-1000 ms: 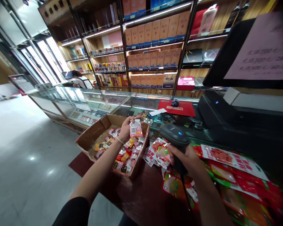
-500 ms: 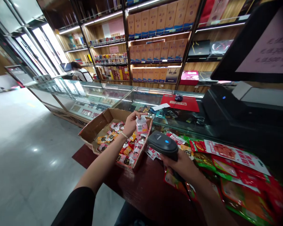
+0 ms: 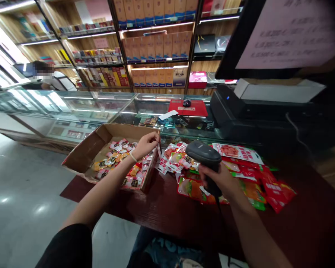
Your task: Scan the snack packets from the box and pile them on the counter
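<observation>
- Since the earlier frame, we saw that the small packet [image 3: 159, 149] had turned from its barcode face to nearly edge-on, and the scanner [image 3: 203, 152] had shifted away from the box, to the right.
- We saw the packet as a thin, pinkish-white strip near the centre of the frame, at the box's right rim; its print was too small to read.
- We found the left hand's [image 3: 145, 145] fingertips pinched together on it.
- We saw the right hand's [image 3: 221, 179] fingers wrapped round the handle of the scanner, black with a rounded head, right of centre.
- The open cardboard box [image 3: 83, 156], left of centre, held many small sachets [image 3: 111, 160], pink, white and orange with black labels.
- Larger, flat red, white and green packs [image 3: 191, 187] lay overlapping on the dark red table [image 3: 156, 212], from centre to lower right.
</observation>
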`<state>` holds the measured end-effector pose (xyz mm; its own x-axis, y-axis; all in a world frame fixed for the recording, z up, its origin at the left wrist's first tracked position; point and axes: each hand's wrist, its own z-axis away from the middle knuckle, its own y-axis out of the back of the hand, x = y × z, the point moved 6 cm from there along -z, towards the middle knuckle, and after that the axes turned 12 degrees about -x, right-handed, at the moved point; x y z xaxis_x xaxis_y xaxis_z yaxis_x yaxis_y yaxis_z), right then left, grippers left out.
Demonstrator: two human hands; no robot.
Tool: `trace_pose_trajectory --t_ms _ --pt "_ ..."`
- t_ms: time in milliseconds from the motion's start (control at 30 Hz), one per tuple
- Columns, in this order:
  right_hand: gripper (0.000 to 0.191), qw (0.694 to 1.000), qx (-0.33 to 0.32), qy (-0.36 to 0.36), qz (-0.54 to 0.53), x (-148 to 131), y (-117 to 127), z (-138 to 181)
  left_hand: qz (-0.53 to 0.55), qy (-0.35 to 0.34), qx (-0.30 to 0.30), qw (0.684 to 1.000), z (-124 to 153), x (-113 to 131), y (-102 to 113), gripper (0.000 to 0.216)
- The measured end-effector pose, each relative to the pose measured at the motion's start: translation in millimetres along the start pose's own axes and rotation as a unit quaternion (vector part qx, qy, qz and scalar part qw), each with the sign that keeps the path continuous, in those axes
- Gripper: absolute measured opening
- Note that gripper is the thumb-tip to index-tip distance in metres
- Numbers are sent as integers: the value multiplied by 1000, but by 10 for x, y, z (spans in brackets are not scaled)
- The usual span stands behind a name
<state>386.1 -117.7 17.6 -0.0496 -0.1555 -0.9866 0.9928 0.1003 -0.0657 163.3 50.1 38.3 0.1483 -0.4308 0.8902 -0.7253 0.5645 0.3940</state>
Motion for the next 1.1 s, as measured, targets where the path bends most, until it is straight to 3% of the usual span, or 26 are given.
trace_pose_trajectory --t_ms 100,233,333,433,533,667,833,967,1100 --pt "39 999 29 7 -38 54 176 132 -90 60 -71 992 -111 -36 -259 11" --pt "35 997 37 16 -58 129 296 243 -222 136 -157 953 -267 -144 -627 21" --pt "34 997 38 14 -65 166 333 272 -299 136 -194 924 -336 -227 -833 33" --pt "37 997 36 11 -64 161 338 263 -336 116 -219 909 -348 -275 -895 45" --pt "40 998 25 5 -53 126 312 214 -323 87 -191 923 -352 -212 -731 39" --pt "42 999 16 -4 -31 29 242 79 -286 84 -88 950 -323 -92 -234 28" --pt "41 999 -37 0 9 -165 16 -208 -318 140 11 938 -124 -215 397 22" --pt "39 997 -70 4 13 -233 -203 -472 -334 192 -2 923 48 -510 610 19" --pt "37 996 -95 0 -3 -208 -379 -667 -355 211 -46 910 130 -785 557 15"
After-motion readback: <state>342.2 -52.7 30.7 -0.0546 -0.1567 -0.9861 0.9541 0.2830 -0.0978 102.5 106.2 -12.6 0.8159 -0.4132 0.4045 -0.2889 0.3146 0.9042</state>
